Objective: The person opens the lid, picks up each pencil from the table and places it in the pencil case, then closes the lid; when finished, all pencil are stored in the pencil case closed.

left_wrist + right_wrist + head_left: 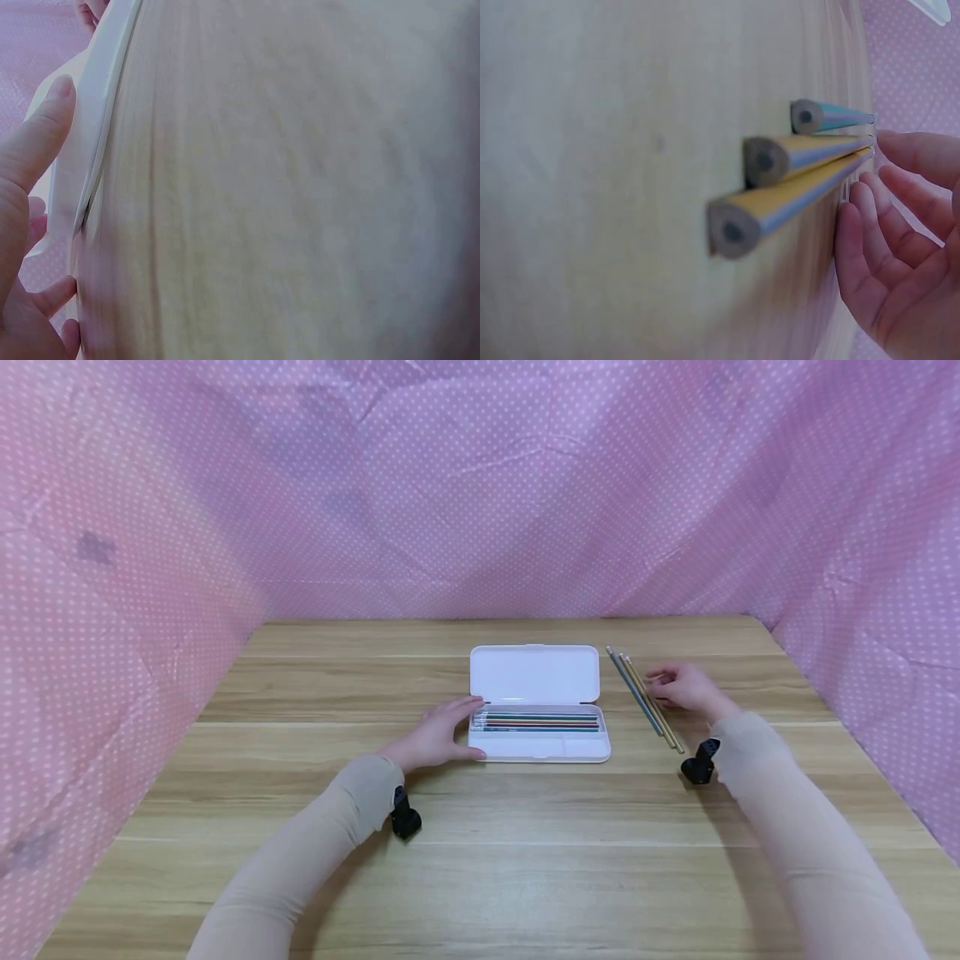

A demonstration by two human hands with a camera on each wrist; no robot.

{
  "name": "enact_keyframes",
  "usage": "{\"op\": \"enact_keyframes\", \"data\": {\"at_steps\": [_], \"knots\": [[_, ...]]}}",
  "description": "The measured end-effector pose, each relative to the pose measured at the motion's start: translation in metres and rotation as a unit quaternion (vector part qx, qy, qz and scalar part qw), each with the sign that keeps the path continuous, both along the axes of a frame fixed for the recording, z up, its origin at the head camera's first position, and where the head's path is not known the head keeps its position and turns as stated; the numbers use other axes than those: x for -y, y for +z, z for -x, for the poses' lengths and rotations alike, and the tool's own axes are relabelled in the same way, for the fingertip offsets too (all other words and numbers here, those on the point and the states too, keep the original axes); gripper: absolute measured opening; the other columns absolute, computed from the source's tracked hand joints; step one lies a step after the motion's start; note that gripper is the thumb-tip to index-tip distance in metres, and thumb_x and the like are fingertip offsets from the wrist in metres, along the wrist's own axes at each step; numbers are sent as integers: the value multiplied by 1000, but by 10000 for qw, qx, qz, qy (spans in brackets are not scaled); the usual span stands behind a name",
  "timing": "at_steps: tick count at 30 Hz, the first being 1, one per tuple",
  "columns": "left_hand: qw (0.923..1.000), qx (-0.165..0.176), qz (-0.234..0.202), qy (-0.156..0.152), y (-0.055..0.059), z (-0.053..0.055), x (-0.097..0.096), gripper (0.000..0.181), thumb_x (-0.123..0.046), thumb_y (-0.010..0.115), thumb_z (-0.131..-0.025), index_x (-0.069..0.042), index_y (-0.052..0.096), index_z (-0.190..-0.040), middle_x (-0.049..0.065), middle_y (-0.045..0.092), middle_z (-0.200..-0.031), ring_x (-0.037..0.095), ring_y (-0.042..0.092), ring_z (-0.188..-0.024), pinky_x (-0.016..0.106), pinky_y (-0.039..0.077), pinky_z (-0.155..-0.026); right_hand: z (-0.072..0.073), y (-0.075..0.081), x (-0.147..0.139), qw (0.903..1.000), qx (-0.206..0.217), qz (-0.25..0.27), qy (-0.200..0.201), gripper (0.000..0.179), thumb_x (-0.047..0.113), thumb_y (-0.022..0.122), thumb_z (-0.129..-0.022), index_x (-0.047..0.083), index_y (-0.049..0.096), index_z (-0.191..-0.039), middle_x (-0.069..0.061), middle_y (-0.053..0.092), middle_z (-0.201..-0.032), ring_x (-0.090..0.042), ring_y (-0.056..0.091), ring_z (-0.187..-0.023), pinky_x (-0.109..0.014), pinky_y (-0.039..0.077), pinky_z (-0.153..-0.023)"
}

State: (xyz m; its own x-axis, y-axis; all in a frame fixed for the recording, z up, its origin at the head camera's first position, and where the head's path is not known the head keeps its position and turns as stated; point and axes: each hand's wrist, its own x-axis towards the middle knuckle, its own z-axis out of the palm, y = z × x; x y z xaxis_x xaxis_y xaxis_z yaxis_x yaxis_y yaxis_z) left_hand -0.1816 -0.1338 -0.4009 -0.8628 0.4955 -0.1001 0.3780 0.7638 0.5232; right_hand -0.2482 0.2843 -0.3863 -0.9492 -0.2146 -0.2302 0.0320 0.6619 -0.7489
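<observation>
A white pencil case lies unfolded on the table, its lid tipped back. Several dark-striped pencils lie side by side in its rear compartment. My left hand holds the case's left end, thumb at the front edge and fingers toward the hinge; in the left wrist view the thumb lies against its wall. To the right of the case are one teal pencil and two golden pencils, unsharpened. Beside the golden pair hovers my right hand, fingers loosely bent, nothing visibly held.
The wooden table extends around the case on all sides. Pink dotted cloth hangs behind it and along both sides. A small black camera is on the left wrist, another camera on the right.
</observation>
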Motion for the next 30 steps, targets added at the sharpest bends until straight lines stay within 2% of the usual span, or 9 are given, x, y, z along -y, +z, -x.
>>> {"op": "enact_keyframes", "data": {"at_steps": [21, 30], "knots": [[10000, 53, -32, 8, -1, 0, 1, 90, -47, 75, -77, -17, 31, -149, 6, 28, -155, 32, 23, -142, 66, 15, -109, 3, 0, 1, 9985, -23, -523, 145, 41, 10, 58, -92, -13, 49, -124, -23, 60, -106, -8, 55, -80, -17, 48, -67], [10000, 53, -36, 15, -1, 0, 0, 89, -48, 75, -77, -18, 31, -149, 5, 28, -155, 32, 23, -142, 65, 15, -110, 3, -1, 0, 9981, -86, -601, 131, 39, 7, 58, -92, -14, 50, -123, -17, 61, -97, -10, 54, -77, -19, 48, -64]]}}
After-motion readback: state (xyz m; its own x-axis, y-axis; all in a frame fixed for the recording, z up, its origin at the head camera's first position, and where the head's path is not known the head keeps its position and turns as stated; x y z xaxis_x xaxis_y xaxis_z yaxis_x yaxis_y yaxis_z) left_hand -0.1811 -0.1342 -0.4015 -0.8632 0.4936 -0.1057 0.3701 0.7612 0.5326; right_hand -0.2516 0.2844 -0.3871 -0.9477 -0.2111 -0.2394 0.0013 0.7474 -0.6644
